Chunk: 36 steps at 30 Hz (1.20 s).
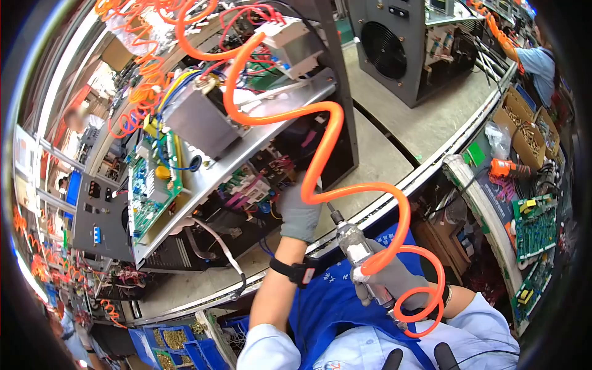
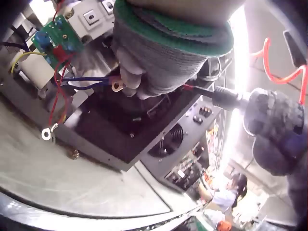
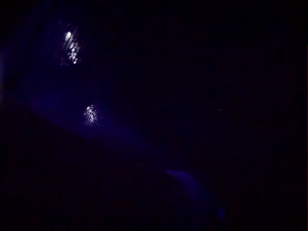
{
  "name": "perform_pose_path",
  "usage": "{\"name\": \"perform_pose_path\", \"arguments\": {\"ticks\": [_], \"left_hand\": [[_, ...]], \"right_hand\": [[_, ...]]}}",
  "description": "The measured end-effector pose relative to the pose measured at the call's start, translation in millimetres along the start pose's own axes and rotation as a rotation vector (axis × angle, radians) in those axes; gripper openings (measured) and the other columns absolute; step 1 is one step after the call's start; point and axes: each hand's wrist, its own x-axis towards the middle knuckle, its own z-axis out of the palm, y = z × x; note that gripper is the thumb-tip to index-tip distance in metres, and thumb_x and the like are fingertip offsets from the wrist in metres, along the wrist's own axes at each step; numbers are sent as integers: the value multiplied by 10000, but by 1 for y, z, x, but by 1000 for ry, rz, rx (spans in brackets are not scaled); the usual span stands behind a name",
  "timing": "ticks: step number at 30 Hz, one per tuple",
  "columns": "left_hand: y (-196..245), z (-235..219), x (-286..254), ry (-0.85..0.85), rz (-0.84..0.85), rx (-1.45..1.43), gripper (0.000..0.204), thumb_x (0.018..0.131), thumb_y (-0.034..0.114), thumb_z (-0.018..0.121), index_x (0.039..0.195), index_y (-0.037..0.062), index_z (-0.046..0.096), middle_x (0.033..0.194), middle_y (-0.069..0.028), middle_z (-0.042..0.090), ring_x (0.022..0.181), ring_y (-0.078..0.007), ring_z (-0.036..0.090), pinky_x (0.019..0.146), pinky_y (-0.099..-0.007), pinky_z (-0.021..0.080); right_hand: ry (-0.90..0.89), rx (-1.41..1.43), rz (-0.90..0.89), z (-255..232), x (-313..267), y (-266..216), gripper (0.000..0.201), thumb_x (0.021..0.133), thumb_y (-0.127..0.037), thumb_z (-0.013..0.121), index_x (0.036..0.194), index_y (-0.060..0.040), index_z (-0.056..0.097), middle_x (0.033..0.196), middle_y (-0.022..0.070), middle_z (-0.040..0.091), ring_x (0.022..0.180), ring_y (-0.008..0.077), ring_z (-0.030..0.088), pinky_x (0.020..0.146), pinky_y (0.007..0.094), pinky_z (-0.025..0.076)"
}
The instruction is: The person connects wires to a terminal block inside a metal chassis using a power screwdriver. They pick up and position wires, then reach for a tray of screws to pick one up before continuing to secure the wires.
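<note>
Room: a factory assembly line, with grey machine cabinets standing in a row on a long grey workbench (image 1: 394,154) and orange coiled air hoses hanging overhead.
Surface: the bench top is flat and pale grey, edged by a metal rail on the person's side; blue parts bins (image 1: 176,345) sit below its near edge.
Open chassis: a dark cabinet (image 1: 246,154) lies tilted on the bench, its wiring, a green circuit board (image 1: 148,191) and a grey metal block exposed.
Left hand: the gloved left hand (image 1: 299,213) reaches into the chassis opening; its fingers are curled round a blue wire with a ring terminal (image 2: 117,85).
Right hand: the gloved right hand (image 1: 388,280) is wrapped round a pneumatic screwdriver (image 1: 354,243), held near the chest, tip pointing toward the chassis.
Air hose: an orange coiled hose (image 1: 327,160) runs from the tool's rear up across the chassis.
Left wrist view only: shows the pinched terminal, a loose red wire with its own ring terminal (image 2: 46,133) and a small brass screw (image 2: 73,154) on the bench.
Right wrist view: almost black; nothing can be told from it.
Background: another worker in blue (image 1: 536,65) stands at the far right.
</note>
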Motion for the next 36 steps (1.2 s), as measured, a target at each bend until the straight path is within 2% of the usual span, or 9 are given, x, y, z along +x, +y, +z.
{"name": "perform_pose_path", "arguments": {"ticks": [1, 3, 7, 21, 25, 28, 31, 33, 36], "left_hand": [[-2, -5, 0, 14, -8, 4, 128, 821, 227, 623, 869, 109, 633, 716, -128, 649, 628, -326, 650, 536, -408, 499], [-4, -17, -1, 150, -250, -201, 153, 799, 189, 663, 929, 107, 662, 779, -145, 666, 694, -337, 650, 588, -392, 504], [-12, -28, -6, 282, -329, -418, 223, 803, 128, 636, 1020, 87, 668, 840, -143, 681, 752, -327, 667, 670, -377, 517], [-36, -28, -4, 264, -328, -311, 202, 804, 179, 610, 965, 94, 697, 879, -150, 687, 812, -340, 670, 721, -393, 527], [-33, -35, -1, 219, -342, -199, 198, 812, 220, 604, 950, 105, 687, 846, -134, 686, 800, -342, 667, 710, -415, 526], [-32, -41, 2, 150, -321, -99, 193, 825, 250, 596, 930, 111, 680, 829, -130, 683, 786, -344, 665, 695, -434, 520], [-27, -47, 3, 80, -360, -3, 208, 837, 256, 600, 930, 89, 685, 815, -153, 675, 766, -351, 662, 680, -430, 515], [-30, -47, 0, 39, -396, 56, 223, 839, 246, 611, 940, 64, 691, 805, -178, 668, 753, -357, 659, 672, -419, 513], [-42, -47, -15, 157, -212, -211, 206, 850, 236, 635, 901, 43, 685, 752, -142, 679, 656, -271, 663, 599, -384, 506]], "right_hand": [[13, -48, -7, 5, 3, -4, 331, 815, -217, 680, 1036, -34, 514, 627, 70, 575, 490, 143, 577, 448, 263, 483], [-27, -131, 61, 7, 10, -11, 381, 815, -209, 692, 1076, -22, 488, 651, 86, 579, 505, 151, 588, 457, 275, 493], [-106, -88, 65, 14, 16, -31, 443, 818, -225, 696, 1109, 13, 462, 711, 84, 571, 548, 160, 606, 470, 292, 515], [-160, -285, 225, 21, 22, -87, 433, 830, -302, 667, 1084, -22, 457, 840, 77, 544, 623, 135, 616, 513, 272, 558], [-125, -179, 156, 13, 25, -78, 402, 813, -342, 616, 1027, -21, 501, 775, 91, 554, 560, 147, 550, 476, 268, 437], [-237, 64, 175, -5, 32, -67, 410, 833, -339, 577, 1091, -29, 501, 768, 77, 512, 532, 128, 454, 466, 267, 370], [-457, 382, 224, -23, 45, -57, 359, 889, -375, 556, 1035, -50, 515, 782, 50, 519, 560, 121, 475, 490, 290, 422], [-518, 487, 211, -22, 48, -54, 370, 895, -344, 544, 1108, -45, 500, 789, 52, 503, 560, 112, 443, 479, 276, 399], [-650, 734, 228, -25, 52, -45, 440, 895, -313, 537, 1222, -28, 465, 815, 67, 490, 558, 111, 441, 477, 261, 388]]}}
